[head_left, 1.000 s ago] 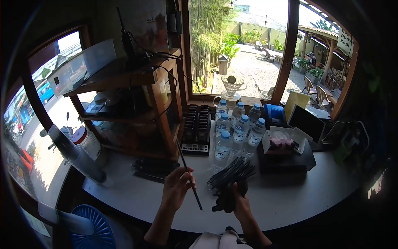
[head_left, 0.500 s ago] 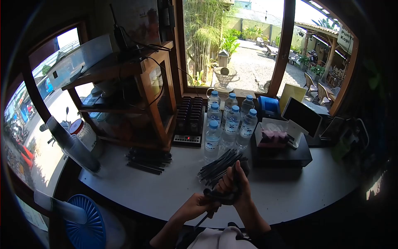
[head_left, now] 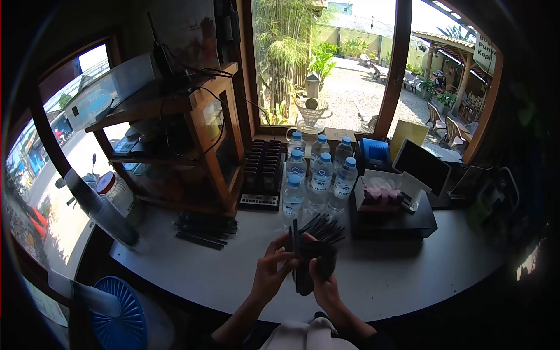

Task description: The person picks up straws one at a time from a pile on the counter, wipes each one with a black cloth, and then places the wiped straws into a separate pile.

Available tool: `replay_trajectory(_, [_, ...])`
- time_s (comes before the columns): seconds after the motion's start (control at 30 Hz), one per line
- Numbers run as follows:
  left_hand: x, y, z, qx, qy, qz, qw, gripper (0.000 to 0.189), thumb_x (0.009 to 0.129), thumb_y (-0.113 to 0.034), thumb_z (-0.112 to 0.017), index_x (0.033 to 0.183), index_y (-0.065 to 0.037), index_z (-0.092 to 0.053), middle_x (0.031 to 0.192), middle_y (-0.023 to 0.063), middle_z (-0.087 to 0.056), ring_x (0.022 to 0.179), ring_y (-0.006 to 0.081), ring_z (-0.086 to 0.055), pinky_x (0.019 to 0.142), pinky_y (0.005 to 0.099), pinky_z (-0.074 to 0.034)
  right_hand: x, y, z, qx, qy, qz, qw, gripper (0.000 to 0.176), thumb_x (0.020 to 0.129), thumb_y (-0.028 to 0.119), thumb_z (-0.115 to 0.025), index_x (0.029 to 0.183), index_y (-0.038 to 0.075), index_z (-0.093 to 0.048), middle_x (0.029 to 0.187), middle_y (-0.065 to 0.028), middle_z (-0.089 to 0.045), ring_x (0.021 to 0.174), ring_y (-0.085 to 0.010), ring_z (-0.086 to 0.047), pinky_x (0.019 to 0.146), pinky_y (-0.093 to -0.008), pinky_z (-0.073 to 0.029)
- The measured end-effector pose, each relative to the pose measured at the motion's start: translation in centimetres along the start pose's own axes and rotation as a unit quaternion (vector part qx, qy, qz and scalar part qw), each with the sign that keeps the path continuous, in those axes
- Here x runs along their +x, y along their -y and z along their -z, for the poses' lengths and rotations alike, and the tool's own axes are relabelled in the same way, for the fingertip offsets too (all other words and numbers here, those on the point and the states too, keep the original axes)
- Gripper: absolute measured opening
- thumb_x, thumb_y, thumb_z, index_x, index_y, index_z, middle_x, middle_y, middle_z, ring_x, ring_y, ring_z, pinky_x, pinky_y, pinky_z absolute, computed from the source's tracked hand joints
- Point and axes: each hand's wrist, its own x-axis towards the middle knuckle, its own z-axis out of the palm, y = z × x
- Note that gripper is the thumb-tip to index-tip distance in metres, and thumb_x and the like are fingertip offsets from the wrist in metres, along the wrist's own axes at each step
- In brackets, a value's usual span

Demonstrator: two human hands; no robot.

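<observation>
My left hand (head_left: pixel 271 271) is closed, its fingers pinching a slim black straw (head_left: pixel 295 236) held upright. Close beside it, my right hand (head_left: pixel 325 289) wraps around a dark, soft-looking black bundle (head_left: pixel 321 256), whose kind I cannot tell. Just beyond the hands, a fan of black straws (head_left: pixel 325 227) overlaps the bundle in this view. Another pile of black straws (head_left: pixel 204 228) lies to the left on the white counter (head_left: pixel 402 268). Water bottles (head_left: pixel 319 181) with blue caps stand grouped in front of the hands.
A black box (head_left: pixel 394 219) carries a tissue holder, with a tablet screen (head_left: pixel 421 166) behind it. Left of the bottles sits a rack of black pagers (head_left: pixel 263 172). A wooden cabinet (head_left: pixel 204 140), stacked plastic cups (head_left: pixel 105 213) and a blue-lidded bin (head_left: pixel 119 312) are on the left.
My left hand has risen, and the straw in it now points upward. My right hand has lowered and turned with the black bundle. The view has shifted slightly.
</observation>
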Motion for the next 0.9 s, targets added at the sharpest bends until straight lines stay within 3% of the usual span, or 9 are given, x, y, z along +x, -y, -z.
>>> replay_trajectory(0.03, [0.2, -1.2, -0.5, -0.05, -0.012, 0.036, 0.998, 0.018, 0.08, -0.014, -0.072, 0.098, -0.01, -0.073, 0.138, 0.0126, -0.044, 0.125, 0.0287, -0.043, 0.107, 0.049, -0.029, -0.5, -1.4, -0.5, -0.036, 0.029, -0.083, 0.995, 0.049, 0.098, 0.024, -0.051, 0.139, 0.004, -0.035, 0.128, -0.0091, -0.048, 0.117, -0.0143, -0.046, 0.098, -0.0309, -0.038])
replay_trajectory(0.13, [1.0, -1.1, 0.3, 0.138, -0.018, -0.088, 0.986, 0.016, 0.077, -0.01, -0.073, 0.093, -0.009, -0.074, 0.137, 0.0124, -0.044, 0.125, 0.0263, -0.043, 0.105, 0.0439, -0.033, -1.4, -2.2, -1.2, -0.049, -0.024, -0.075, 0.996, 0.033, 0.096, 0.017, -0.053, 0.124, 0.0, -0.05, 0.094, -0.0055, -0.061, 0.087, -0.0087, -0.057, 0.072, -0.0249, -0.048])
replay_trajectory(0.23, [0.8, -0.9, -0.1, 0.058, -0.028, -0.083, 0.995, 0.015, 0.076, -0.004, -0.074, 0.09, -0.009, -0.075, 0.125, 0.0097, -0.047, 0.114, 0.0194, -0.048, 0.095, 0.0337, -0.04, -0.6, -1.5, -0.3, -0.154, -0.009, -0.017, 0.988, 0.023, 0.095, 0.017, -0.056, 0.109, -0.001, -0.057, 0.081, -0.0014, -0.061, 0.075, -0.009, -0.059, 0.063, -0.0243, -0.049])
replay_trajectory(0.4, [0.5, -0.6, -0.8, -0.091, -0.073, 0.001, 0.993, 0.011, 0.08, -0.001, -0.07, 0.091, -0.001, -0.072, 0.104, 0.0033, -0.045, 0.09, 0.0115, -0.052, 0.072, 0.025, -0.044, 0.3, -1.5, 0.7, -0.254, -0.009, -0.014, 0.967, 0.017, 0.089, 0.011, -0.061, 0.103, 0.002, -0.058, 0.078, -0.0069, -0.064, 0.071, -0.011, -0.062, 0.061, -0.0269, -0.049])
replay_trajectory(0.53, [2.7, -2.5, 1.5, -0.1, -0.112, -0.089, 0.985, 0.016, 0.085, -0.013, -0.069, 0.09, 0.002, -0.065, 0.1, 0.0045, -0.047, 0.065, 0.01, -0.051, 0.051, 0.0249, -0.041, 0.9, -3.5, 2.9, -0.367, -0.029, 0.034, 0.929, 0.01, 0.086, 0.006, -0.063, 0.094, 0.002, -0.059, 0.074, -0.0083, -0.063, 0.067, -0.0116, -0.062, 0.061, -0.0275, -0.048])
replay_trajectory(0.67, [4.3, -2.8, 3.9, -0.086, -0.086, -0.008, 0.993, 0.008, 0.084, -0.003, -0.066, 0.091, 0.001, -0.066, 0.099, 0.0112, -0.06, 0.08, 0.0197, -0.066, 0.06, 0.0272, -0.055, 1.6, -5.0, 7.2, -0.379, -0.08, 0.025, 0.922, 0.012, 0.085, 0.011, -0.065, 0.092, 0.003, -0.061, 0.075, -0.0092, -0.067, 0.068, -0.0208, -0.067, 0.062, -0.0283, -0.049])
replay_trajectory(0.77, [4.6, -0.6, 3.6, -0.1, -0.072, 0.045, 0.991, 0.006, 0.084, 0.0, -0.063, 0.089, 0.001, -0.066, 0.098, 0.0127, -0.064, 0.09, 0.0243, -0.068, 0.069, 0.0298, -0.058, 1.7, -6.4, 10.1, -0.149, -0.132, -0.025, 0.98, 0.016, 0.086, 0.013, -0.065, 0.097, 0.001, -0.063, 0.079, -0.005, -0.068, 0.07, -0.0157, -0.065, 0.064, -0.0277, -0.049])
replay_trajectory(0.87, [4.2, 2.2, 2.4, -0.159, -0.071, 0.091, 0.981, 0.006, 0.084, 0.0, -0.061, 0.09, 0.0, -0.063, 0.098, 0.0127, -0.063, 0.092, 0.0251, -0.067, 0.075, 0.0305, -0.058, 1.8, -3.1, 9.6, -0.137, -0.034, -0.093, 0.986, 0.021, 0.087, 0.012, -0.065, 0.103, -0.001, -0.065, 0.093, -0.0046, -0.068, 0.084, -0.0124, -0.062, 0.074, -0.0277, -0.049])
replay_trajectory(0.9, [4.1, 2.8, 1.9, -0.181, -0.072, 0.104, 0.975, 0.006, 0.085, 0.0, -0.061, 0.09, 0.0, -0.063, 0.098, 0.0128, -0.063, 0.092, 0.0252, -0.067, 0.076, 0.0304, -0.058, 2.1, -2.0, 9.0, -0.123, 0.028, -0.058, 0.99, 0.034, 0.086, 0.008, -0.064, 0.119, 0.0, -0.059, 0.111, -0.0076, -0.064, 0.1, -0.0116, -0.057, 0.087, -0.0276, -0.045])
